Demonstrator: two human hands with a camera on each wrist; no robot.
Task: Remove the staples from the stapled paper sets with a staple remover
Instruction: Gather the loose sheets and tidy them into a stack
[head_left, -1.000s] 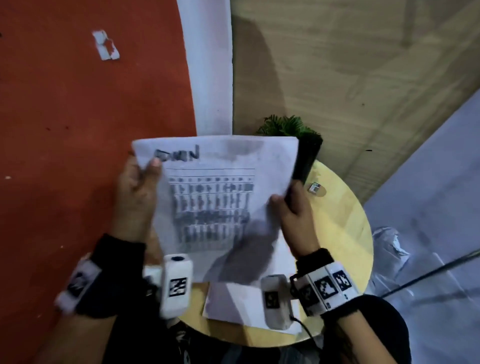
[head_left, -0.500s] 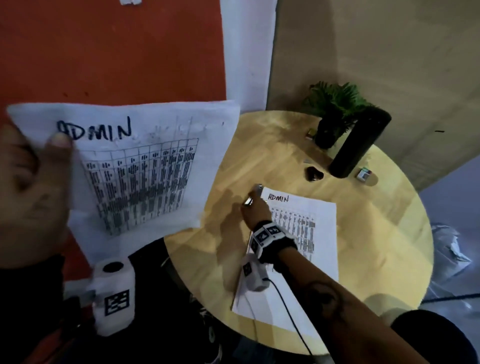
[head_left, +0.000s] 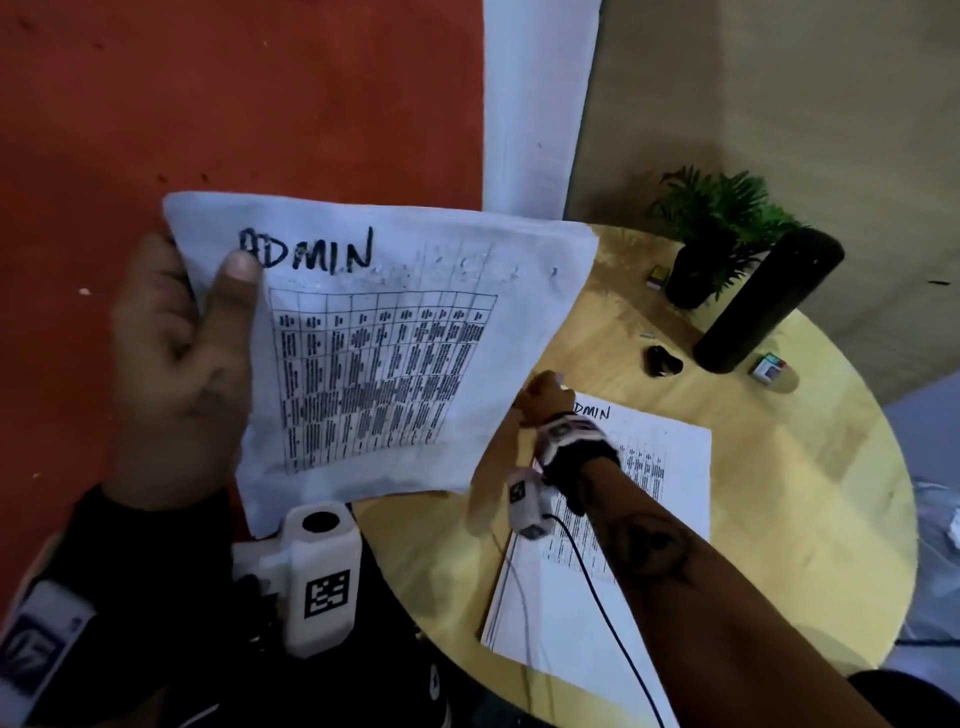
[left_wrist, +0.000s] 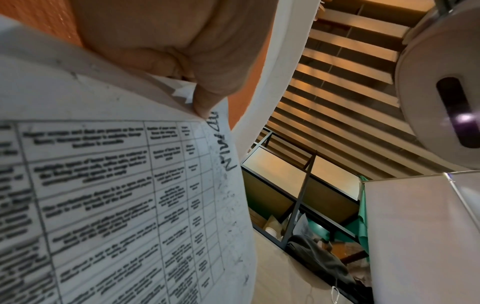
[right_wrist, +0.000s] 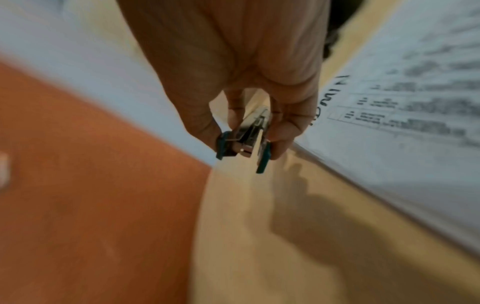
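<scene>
1. I work at a round light-wood table (head_left: 779, 519), beside an orange floor (head_left: 234, 104) and a beige wall (head_left: 779, 78).
2. A flat white printed paper set (head_left: 670, 467) lies on it.
3. My left hand (head_left: 176, 364) pinches the crumpled white "ADMIN" paper set (head_left: 389, 338) at its corner, in the air.
4. My right hand (right_wrist: 233, 72) squeezes the small teal-and-metal staple remover (right_wrist: 246, 142) above the table.
5. Risk: the held paper is loose and may tear if I pull a staple sideways.
</scene>
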